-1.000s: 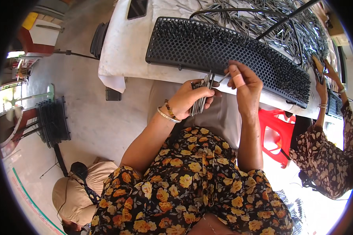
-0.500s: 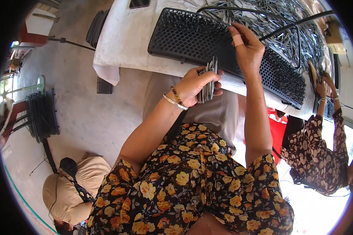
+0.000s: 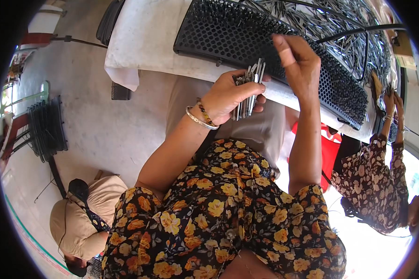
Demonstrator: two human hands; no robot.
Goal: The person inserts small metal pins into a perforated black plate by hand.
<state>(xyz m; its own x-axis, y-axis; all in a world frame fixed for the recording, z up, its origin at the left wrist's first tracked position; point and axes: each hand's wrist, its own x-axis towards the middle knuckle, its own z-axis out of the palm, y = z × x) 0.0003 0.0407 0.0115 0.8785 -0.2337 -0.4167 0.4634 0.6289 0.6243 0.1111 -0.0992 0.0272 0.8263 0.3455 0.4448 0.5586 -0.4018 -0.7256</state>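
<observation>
My left hand (image 3: 228,95), wearing a beaded bracelet and a silver bangle, is closed round a bundle of thin metal strips (image 3: 248,93) in front of the table edge. Just beyond it lies a long black perforated rack (image 3: 209,43), a grid of round holes with dark pieces standing in many of them along the far side and right end. Over the middle of this rack is my right hand (image 3: 303,65), its fingers curled together and a light band round one of them. Anything pinched there is hidden.
A white-covered table (image 3: 139,44) carries the rack and a heap of loose metal strips (image 3: 358,49). A black bent rod (image 3: 377,29) crosses the heap. At right, a co-worker's hands (image 3: 391,109) reach in. Black racks (image 3: 46,128) hang at left; another person (image 3: 79,223) is lower left.
My right hand has drawn slightly back toward me and right. The left hand still holds its bundle, now tilted a little. The whole view has shifted slightly.
</observation>
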